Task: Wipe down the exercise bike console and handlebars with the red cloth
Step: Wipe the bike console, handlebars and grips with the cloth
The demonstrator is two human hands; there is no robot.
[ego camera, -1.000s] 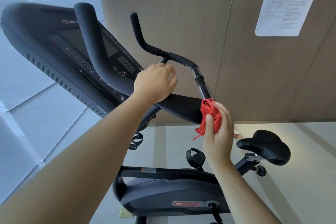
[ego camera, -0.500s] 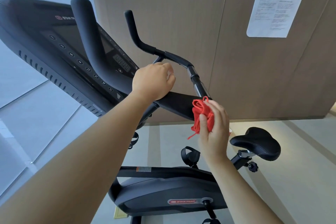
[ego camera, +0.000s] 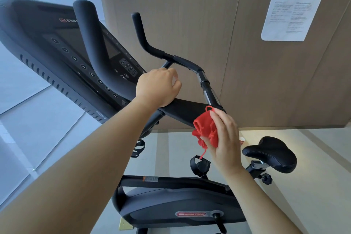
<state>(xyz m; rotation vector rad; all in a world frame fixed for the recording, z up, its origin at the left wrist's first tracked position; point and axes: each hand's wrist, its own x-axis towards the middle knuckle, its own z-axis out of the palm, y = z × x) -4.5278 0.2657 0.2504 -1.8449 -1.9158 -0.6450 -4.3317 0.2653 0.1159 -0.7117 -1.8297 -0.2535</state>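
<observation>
The step in hand looks like the wiping of the handlebars (ego camera: 157, 52), not of the console (ego camera: 62, 49). The left hand (ego camera: 156, 87) sits just right of the console's lower corner, fingers curled over the near end of the flat padded section (ego camera: 182, 109) of the bars, apparently bracing the bike. Further right of the console, the right hand (ego camera: 226, 144) has the red cloth (ego camera: 204, 129) bunched in its palm, thumb and fingers folded round it. The cloth is pressed against the far end of that padded section, or sits just at it; contact cannot be told for certain. A loose thread hangs below the wad.

The upright bar in front of the console and the curved horn to the console's right show no cloth on them, so much of the job probably remains, the console's buttons and screen included.

The next move seems to call for drawing the cloth along the pad toward the left hand, which would have to lift clear. The wad could then go up the tube toward the horn, with the cloth spread wider to cover more surface.
</observation>
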